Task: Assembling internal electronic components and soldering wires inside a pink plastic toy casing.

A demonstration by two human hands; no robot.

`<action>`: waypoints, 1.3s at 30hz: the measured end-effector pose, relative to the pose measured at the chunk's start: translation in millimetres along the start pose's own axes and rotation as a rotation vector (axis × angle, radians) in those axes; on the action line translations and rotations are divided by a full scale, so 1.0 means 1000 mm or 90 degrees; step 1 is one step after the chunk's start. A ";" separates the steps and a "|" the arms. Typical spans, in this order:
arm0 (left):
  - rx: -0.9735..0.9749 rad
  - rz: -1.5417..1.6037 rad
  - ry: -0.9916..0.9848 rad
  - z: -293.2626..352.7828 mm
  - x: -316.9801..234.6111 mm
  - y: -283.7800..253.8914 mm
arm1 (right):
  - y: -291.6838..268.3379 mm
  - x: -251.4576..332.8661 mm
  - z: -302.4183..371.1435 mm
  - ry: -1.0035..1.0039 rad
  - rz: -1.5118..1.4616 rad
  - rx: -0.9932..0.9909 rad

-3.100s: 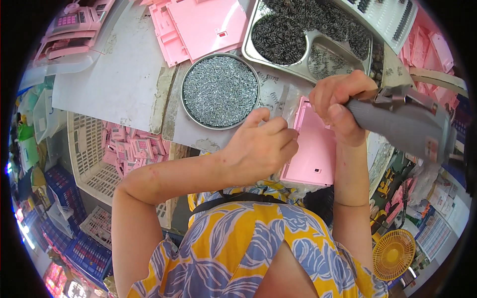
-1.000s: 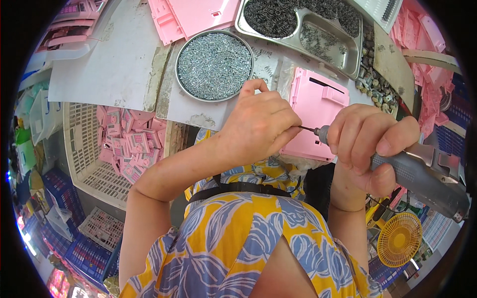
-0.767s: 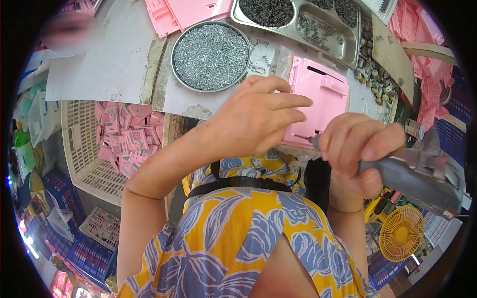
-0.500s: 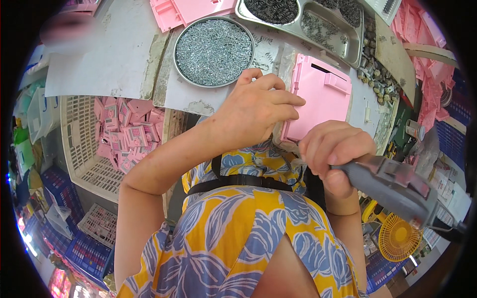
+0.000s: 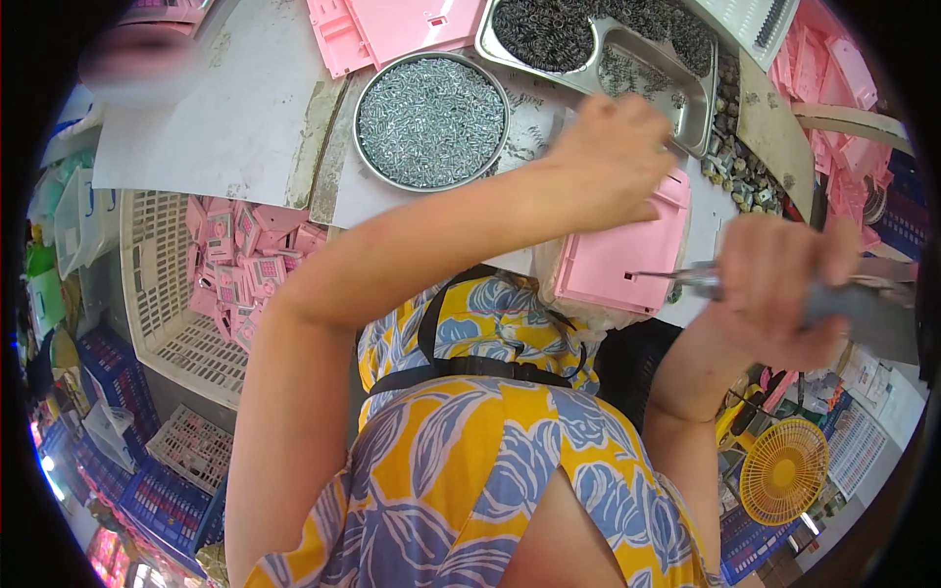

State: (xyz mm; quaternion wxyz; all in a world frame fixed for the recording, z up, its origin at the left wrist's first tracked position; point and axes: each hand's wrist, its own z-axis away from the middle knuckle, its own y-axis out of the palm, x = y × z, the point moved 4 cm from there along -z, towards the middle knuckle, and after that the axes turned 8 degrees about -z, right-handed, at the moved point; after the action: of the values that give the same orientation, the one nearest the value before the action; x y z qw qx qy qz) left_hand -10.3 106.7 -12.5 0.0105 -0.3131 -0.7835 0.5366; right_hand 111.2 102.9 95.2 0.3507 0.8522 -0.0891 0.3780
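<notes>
A pink plastic panel (image 5: pixel 613 260) with a small square hole and a slotted edge lies in front of me, on a clear plastic bag. Across its far end reaches my left hand (image 5: pixel 616 147), slightly blurred, its fingers curled at the far edge and its thumb on the face. My right hand (image 5: pixel 784 289), smeared by motion, is closed around a grey electric screwdriver (image 5: pixel 853 318) at the right. The screwdriver's thin metal bit points left, its tip close to the square hole; contact cannot be made out.
A round metal dish (image 5: pixel 431 179) of silver screws stands left of the panel. Behind is a steel tray (image 5: pixel 588 71) with dark springs. Small metal parts (image 5: pixel 730 157) lie to the right. A white basket (image 5: pixel 162 328) at left holds pink pieces; a yellow fan (image 5: pixel 784 470) is lower right.
My left hand has moved from the panel's left side to its far end. My right hand and the screwdriver have swung right and away, baring the panel's near corner and the bit.
</notes>
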 end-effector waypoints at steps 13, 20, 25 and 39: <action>0.197 0.040 -0.342 0.210 0.064 -0.262 | -0.049 0.088 0.034 0.038 0.188 -0.068; -0.063 -0.009 -0.511 0.157 0.174 -0.202 | -0.037 0.057 0.001 0.025 0.292 -0.101; -0.314 -0.329 -0.330 0.050 0.341 -0.185 | -0.040 0.054 -0.003 -0.008 0.514 -0.230; -0.103 -0.610 -0.317 -0.002 0.399 -0.356 | -0.071 0.078 0.020 -0.037 0.519 -0.266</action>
State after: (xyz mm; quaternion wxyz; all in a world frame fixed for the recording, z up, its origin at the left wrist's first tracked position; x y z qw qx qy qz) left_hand -501.2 227.3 162.4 0.0438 0.2160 -0.8559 0.4678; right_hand 206.5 151.1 103.4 0.3349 0.6690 -0.5012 0.4348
